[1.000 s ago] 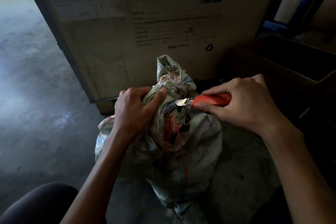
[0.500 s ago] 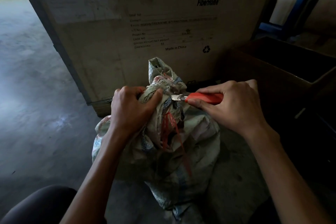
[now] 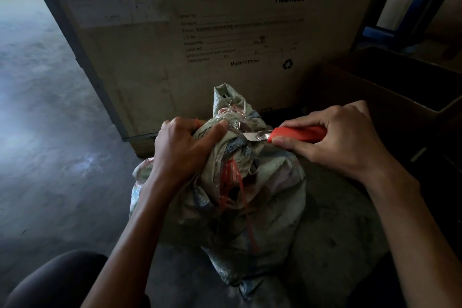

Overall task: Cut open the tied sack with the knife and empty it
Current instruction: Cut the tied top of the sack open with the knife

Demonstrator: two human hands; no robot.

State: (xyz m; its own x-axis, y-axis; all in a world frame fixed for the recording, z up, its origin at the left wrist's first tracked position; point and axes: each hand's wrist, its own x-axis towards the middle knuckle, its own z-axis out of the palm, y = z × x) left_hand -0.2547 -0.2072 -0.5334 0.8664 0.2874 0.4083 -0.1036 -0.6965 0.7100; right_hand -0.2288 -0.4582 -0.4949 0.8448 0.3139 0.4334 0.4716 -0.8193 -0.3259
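A pale woven sack [image 3: 265, 207] stands on the concrete floor in front of me, its neck bunched and tied, with red string [image 3: 231, 177] hanging down its front. My left hand [image 3: 182, 150] grips the bunched neck from the left. My right hand [image 3: 342, 140] holds a knife with a red handle [image 3: 297, 134] from the right. The short metal blade [image 3: 255, 136] points left and its tip touches the tied neck just below the topknot.
A large cardboard box [image 3: 212, 32] with printed shipping text stands right behind the sack. An open dark cardboard box [image 3: 400, 97] sits to the right, with a blue rack [image 3: 420, 0] beyond. Bare concrete floor [image 3: 50, 132] stretches to the left. My knee [image 3: 57, 280] shows at bottom left.
The knife blade has shifted slightly along the sack's neck, staying against the tie. My left hand keeps its grip on the neck. The view has shifted a little.
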